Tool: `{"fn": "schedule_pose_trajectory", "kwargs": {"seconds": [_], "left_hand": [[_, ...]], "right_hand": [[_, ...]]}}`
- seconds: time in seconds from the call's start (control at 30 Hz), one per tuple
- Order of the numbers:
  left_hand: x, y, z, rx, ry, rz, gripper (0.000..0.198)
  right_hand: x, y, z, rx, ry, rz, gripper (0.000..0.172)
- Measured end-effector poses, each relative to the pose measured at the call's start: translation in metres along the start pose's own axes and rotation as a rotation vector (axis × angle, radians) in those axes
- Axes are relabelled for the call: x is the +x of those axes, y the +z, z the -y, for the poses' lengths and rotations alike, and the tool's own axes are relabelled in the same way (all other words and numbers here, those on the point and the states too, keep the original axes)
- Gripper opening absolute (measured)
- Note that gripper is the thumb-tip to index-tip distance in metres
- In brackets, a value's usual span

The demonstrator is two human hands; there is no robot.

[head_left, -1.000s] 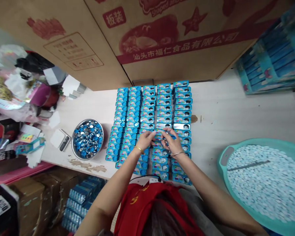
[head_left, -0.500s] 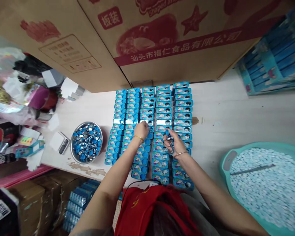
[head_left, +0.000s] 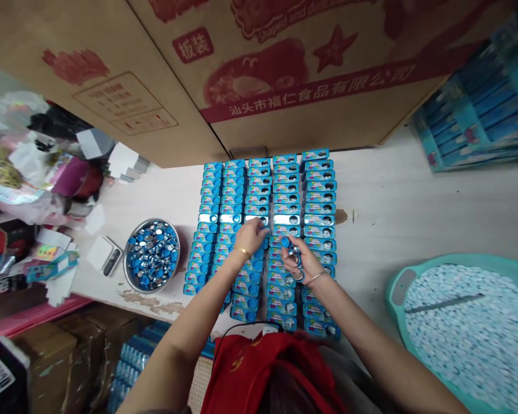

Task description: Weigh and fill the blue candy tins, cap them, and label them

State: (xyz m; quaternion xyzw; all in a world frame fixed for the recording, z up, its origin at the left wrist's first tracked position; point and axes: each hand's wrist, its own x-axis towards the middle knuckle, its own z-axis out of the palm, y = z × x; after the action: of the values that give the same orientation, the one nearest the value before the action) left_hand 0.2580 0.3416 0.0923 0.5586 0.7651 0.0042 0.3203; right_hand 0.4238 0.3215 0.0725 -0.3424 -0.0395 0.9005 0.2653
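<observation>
Several columns of small blue printed tins (head_left: 286, 198) stand on the table, many with a round opening at the right end. The two left columns and the near part of the third have blue round caps (head_left: 251, 316) in their openings. My left hand (head_left: 251, 234) is closed over a tin in the middle column, fingertips pinched at its right end; what is between them is hidden. My right hand (head_left: 307, 263), palm up beside it over the fourth column, holds several loose round caps (head_left: 294, 256), blue and silver, between curled fingers and thumb.
At the left is a metal bowl (head_left: 128, 273) of loose caps. A turquoise basin (head_left: 396, 310) of small pale pieces, with a dark strip on top, stands right. Behind the tins rises a large carton (head_left: 285, 129). Blue display boxes (head_left: 453, 126) and piled clutter (head_left: 38, 172) flank it.
My left hand stays at the middle column, its fingertips shifting slightly right. My right hand, still holding the caps, has moved a little left and nearer to it. The view has tilted slightly.
</observation>
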Motion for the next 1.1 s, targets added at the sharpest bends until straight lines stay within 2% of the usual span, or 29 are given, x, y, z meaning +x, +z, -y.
{"fn": "schedule_pose_trajectory", "kwargs": {"seconds": [0.1, 0.17, 0.2, 0.27, 0.37, 0.43, 0.53, 0.67, 0.83, 0.9, 0.97, 1.03, 1.1], "left_hand": [[-0.022, 0.009, -0.001, -0.384, 0.392, -0.038, 0.027], [-0.026, 0.014, -0.001, -0.537, 0.500, -0.061, 0.015], [-0.025, 0.015, 0.000, -0.571, 0.479, -0.085, 0.011], [-0.014, 0.013, 0.002, -0.580, 0.324, -0.151, 0.009], [0.012, 0.002, 0.005, -0.279, 0.018, -0.162, 0.009], [0.029, -0.005, 0.004, -0.038, -0.096, -0.116, 0.008], [0.049, -0.012, 0.000, 0.102, -0.161, -0.029, 0.011], [0.063, -0.015, -0.005, 0.213, -0.233, 0.090, 0.024], [0.061, -0.017, -0.004, 0.268, -0.262, 0.083, 0.029], [0.051, -0.018, -0.003, 0.226, -0.204, 0.034, 0.026], [0.037, -0.017, -0.002, 0.046, -0.032, -0.006, 0.024], [0.020, -0.012, -0.002, -0.219, 0.225, 0.034, 0.025], [0.006, -0.006, -0.002, -0.446, 0.402, 0.124, 0.020]], "right_hand": [[0.001, 0.001, -0.003, -0.004, 0.034, -0.007, 0.027], [0.003, 0.003, -0.006, -0.007, 0.059, -0.008, 0.029], [0.004, 0.005, -0.006, -0.010, 0.068, -0.002, 0.029], [0.007, 0.009, -0.005, -0.011, 0.064, 0.013, 0.028], [0.009, 0.011, 0.001, -0.007, 0.015, 0.023, 0.031], [0.010, 0.009, 0.006, -0.022, 0.008, 0.039, 0.034], [0.012, 0.003, 0.009, -0.052, 0.021, 0.062, 0.036], [0.014, -0.003, 0.010, -0.062, 0.032, 0.074, 0.037], [0.013, 0.003, 0.011, -0.091, 0.064, 0.088, 0.038], [0.012, 0.006, 0.012, -0.121, 0.068, 0.098, 0.039], [0.011, 0.005, 0.012, -0.150, 0.069, 0.108, 0.037], [0.012, 0.003, 0.011, -0.192, 0.101, 0.145, 0.040], [0.015, 0.003, 0.011, -0.249, 0.148, 0.180, 0.050]]}}
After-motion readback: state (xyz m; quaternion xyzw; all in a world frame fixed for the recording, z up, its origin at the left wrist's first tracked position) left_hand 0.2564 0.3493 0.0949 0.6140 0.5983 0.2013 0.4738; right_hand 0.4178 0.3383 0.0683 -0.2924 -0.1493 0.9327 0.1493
